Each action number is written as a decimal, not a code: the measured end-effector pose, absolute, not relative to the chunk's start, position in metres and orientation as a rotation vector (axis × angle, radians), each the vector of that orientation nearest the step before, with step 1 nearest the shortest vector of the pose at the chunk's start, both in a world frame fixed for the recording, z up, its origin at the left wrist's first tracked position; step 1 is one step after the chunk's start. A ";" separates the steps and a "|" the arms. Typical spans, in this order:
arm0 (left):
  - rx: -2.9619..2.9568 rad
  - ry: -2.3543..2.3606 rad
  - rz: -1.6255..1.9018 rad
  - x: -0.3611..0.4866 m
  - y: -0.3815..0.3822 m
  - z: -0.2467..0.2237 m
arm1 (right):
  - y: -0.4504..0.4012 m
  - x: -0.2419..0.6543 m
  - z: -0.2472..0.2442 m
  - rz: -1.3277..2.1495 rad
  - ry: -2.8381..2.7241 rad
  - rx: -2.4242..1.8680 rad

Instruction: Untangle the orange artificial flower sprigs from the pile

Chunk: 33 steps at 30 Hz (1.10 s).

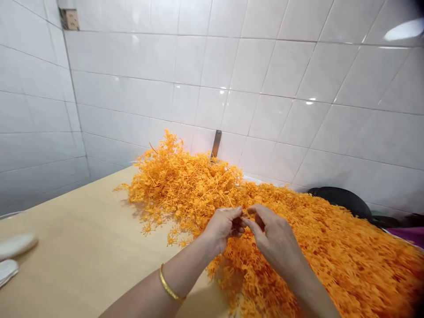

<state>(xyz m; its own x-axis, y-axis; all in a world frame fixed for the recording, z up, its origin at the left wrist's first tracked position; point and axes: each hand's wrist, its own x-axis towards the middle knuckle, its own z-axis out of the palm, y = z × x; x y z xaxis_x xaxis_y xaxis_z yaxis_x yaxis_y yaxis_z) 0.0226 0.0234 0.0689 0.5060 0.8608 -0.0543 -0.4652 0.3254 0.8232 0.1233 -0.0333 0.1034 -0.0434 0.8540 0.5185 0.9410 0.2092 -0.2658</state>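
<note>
A large heap of small orange plastic-looking sprigs [185, 181] spreads from the middle of the table to the right edge of the view. Over its front part, my left hand [225, 225] has its fingers pinched together, with a gold bangle on that wrist. My right hand [270, 227] meets it from the right, thumb and fingers curled close to the left fingertips. Something thin and orange-brown seems to sit between the hands, too small and hidden to make out.
The pale wooden table [82, 229] runs against a white tiled wall [198, 57]. Two whitish objects [16, 246] lie at the far left. A dark metal strip [216, 143] stands behind the heap. A black rounded object [342, 201] and purple material [406, 234] are at the right.
</note>
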 end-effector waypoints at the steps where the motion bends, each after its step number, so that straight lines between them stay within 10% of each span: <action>1: 0.858 0.552 0.932 0.023 0.024 0.068 | -0.034 0.124 0.104 -0.201 -1.924 -1.674; 21: 1.047 0.906 1.187 0.009 0.052 0.060 | -0.070 0.091 0.123 0.806 -2.266 -1.324; 33: 1.879 0.945 1.075 0.037 0.013 0.046 | -0.018 0.137 0.088 -0.135 -1.723 -1.797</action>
<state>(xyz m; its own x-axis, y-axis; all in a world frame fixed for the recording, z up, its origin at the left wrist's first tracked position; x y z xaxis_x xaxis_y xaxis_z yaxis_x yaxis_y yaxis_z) 0.0367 0.0133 0.0462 0.3718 0.8645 0.3383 0.2248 -0.4375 0.8707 0.1365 -0.0179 0.0883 0.1366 0.8623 0.4876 0.9276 0.0613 -0.3684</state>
